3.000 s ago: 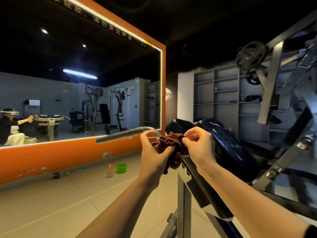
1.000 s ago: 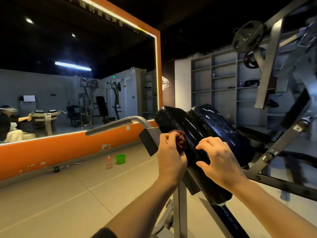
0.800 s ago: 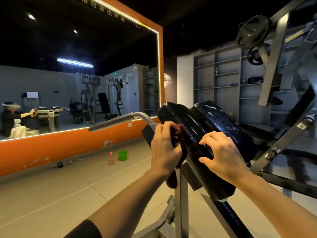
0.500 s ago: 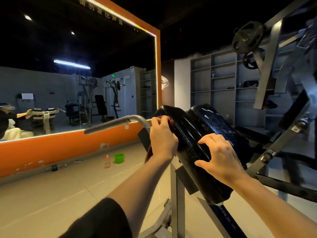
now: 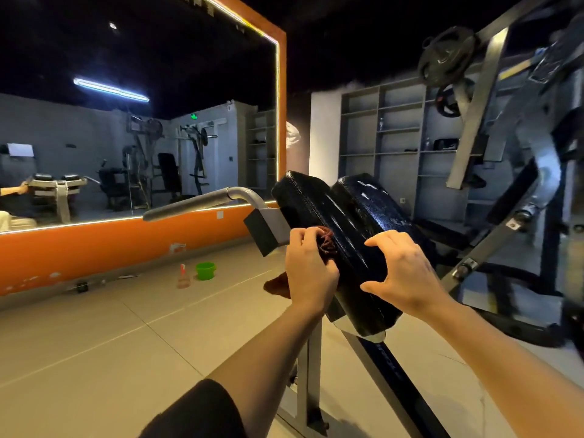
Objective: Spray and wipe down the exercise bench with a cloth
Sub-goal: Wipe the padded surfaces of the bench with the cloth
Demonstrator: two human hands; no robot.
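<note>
The exercise bench has two black padded cushions (image 5: 350, 216) tilted up on a grey steel frame (image 5: 308, 368). My left hand (image 5: 308, 270) grips a dark red cloth (image 5: 326, 241) and holds it against the left side of the near cushion; a tail of the cloth hangs out below my hand. My right hand (image 5: 403, 270) rests on top of the near cushion's lower end, fingers bent and thumb against its side. A spray bottle (image 5: 183, 276) with a red top stands far off on the floor by the mirror wall.
A grey handle bar (image 5: 196, 203) sticks out left from the bench. A green bucket (image 5: 205, 270) sits beside the bottle. An orange-framed wall mirror (image 5: 126, 137) fills the left. A weight machine (image 5: 518, 172) with plates and grey shelves (image 5: 398, 134) stand right.
My left hand has slid the cloth down the cushion's left side from near its top edge to the middle. The right hand stays braced on the cushion.
</note>
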